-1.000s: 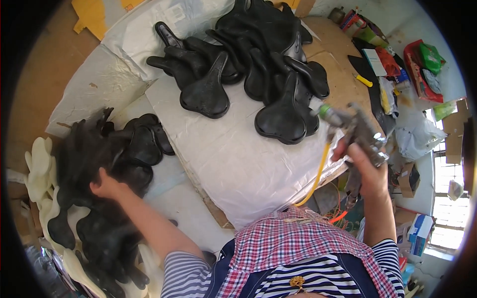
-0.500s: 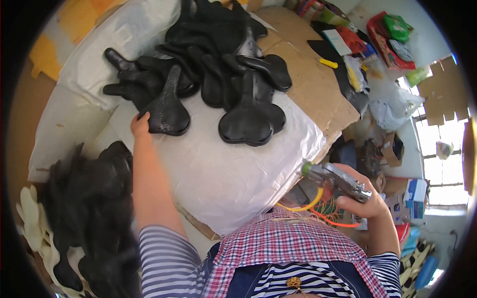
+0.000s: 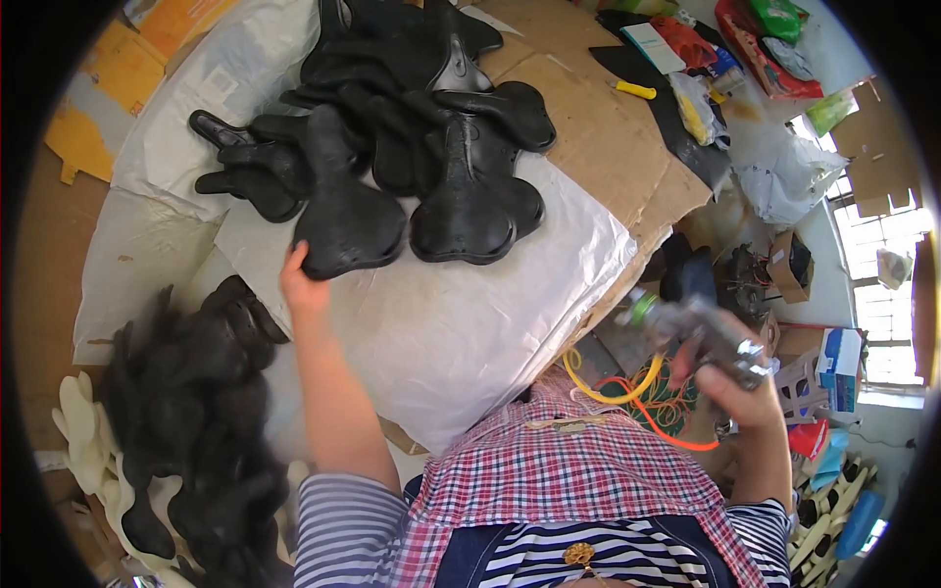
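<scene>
My left hand (image 3: pixel 306 282) grips the rounded rear edge of a black bicycle saddle (image 3: pixel 351 223), its narrow nose pointing away from me. Beside it on the right lies another black saddle (image 3: pixel 463 223), overlapping one more. Behind them, several more black saddles (image 3: pixel 392 59) are heaped at the far side of the table. My right hand (image 3: pixel 743 390), blurred by motion, is closed round a metal spray gun (image 3: pixel 708 335) with a green ring near its front, out to the right of the table. A yellow hose (image 3: pixel 619 397) loops below the gun.
White plastic sheeting (image 3: pixel 490 343) covers the near tabletop, with brown cardboard (image 3: pixel 608 137) to its right. Black saddles (image 3: pixel 196 392) pile up at lower left beside cream-coloured ones (image 3: pixel 86 431). A yellow-handled tool (image 3: pixel 634 89) and bags lie at far right. An orange hose (image 3: pixel 667 437) hangs near my apron.
The saddle in my left hand has shifted right and looks larger, closer to me. My right hand has moved the spray gun farther right, away from the sheeting's edge.
</scene>
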Motion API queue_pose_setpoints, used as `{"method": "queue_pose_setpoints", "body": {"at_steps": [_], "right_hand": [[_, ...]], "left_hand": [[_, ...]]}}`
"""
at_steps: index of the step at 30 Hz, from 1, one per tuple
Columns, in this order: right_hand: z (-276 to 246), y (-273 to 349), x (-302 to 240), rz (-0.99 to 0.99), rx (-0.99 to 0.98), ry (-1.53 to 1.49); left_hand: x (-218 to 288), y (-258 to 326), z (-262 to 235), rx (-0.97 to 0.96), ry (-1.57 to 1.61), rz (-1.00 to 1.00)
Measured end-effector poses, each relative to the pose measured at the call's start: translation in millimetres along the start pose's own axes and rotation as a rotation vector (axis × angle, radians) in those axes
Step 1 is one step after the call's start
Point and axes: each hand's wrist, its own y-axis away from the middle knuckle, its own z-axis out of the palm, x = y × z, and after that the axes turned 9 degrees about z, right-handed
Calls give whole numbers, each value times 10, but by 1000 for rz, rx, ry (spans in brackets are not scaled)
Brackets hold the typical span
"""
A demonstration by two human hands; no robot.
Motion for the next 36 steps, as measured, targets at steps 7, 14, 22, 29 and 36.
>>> {"method": "queue_pose_setpoints", "body": {"at_steps": [7, 14, 22, 29, 36], "right_hand": [[-407, 136, 188, -3, -40, -20], [-745, -123, 229, 69, -6, 14], [-850, -337, 25, -144, 50, -132], [-1442, -483, 228, 14, -169, 23], [-2141, -1283, 1, -90, 18, 127]], "left_hand": [[-1111, 57, 886, -196, -654, -204], [-1187, 698, 642, -344, -944, -222], [-725, 1622, -52, 42, -467, -121], [-537, 1594, 372, 68, -395, -30], [-1450, 933, 1202, -99, -256, -54]]}}
